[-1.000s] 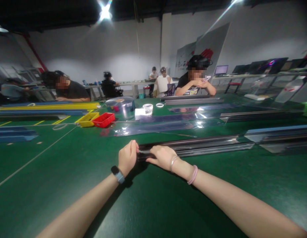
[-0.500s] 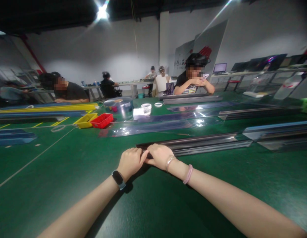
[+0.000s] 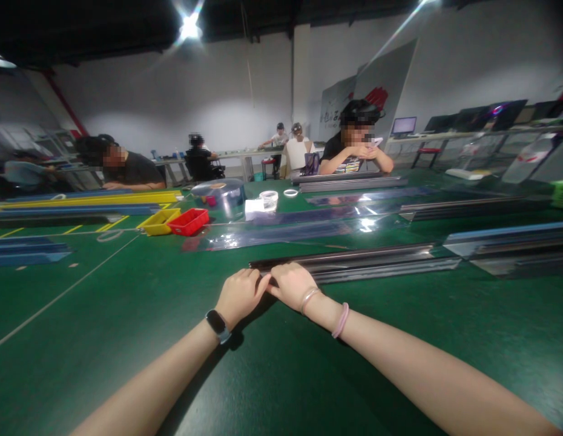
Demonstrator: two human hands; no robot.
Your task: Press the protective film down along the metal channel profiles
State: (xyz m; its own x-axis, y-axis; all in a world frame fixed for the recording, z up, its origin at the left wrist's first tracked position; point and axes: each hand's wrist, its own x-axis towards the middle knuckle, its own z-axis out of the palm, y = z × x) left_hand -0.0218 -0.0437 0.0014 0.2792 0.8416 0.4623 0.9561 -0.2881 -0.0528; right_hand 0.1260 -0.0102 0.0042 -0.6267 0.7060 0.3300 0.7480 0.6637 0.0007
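A long dark channel-shaped profile strip [image 3: 376, 264] lies on the green table, stretching rightward from my hands. My left hand [image 3: 240, 295], with a watch on the wrist, is closed around the strip's left end, its fingertips hidden behind it. Right beside it my right hand [image 3: 293, 284] grips the same end from above, its fingers curled over the far side. The two thumbs meet at the near edge. Whatever lies between the fingertips is hidden from me.
Clear plastic film strips [image 3: 281, 235] lie beyond the profile. A red bin [image 3: 189, 223] and a yellow bin [image 3: 160, 222] stand left of them, near a film roll [image 3: 227, 200]. Blue profiles [image 3: 508, 235] lie at right. A co-worker [image 3: 354, 145] sits across the table.
My right wrist has shifted very slightly to the left. Both hands keep their hold at the strip's left end.
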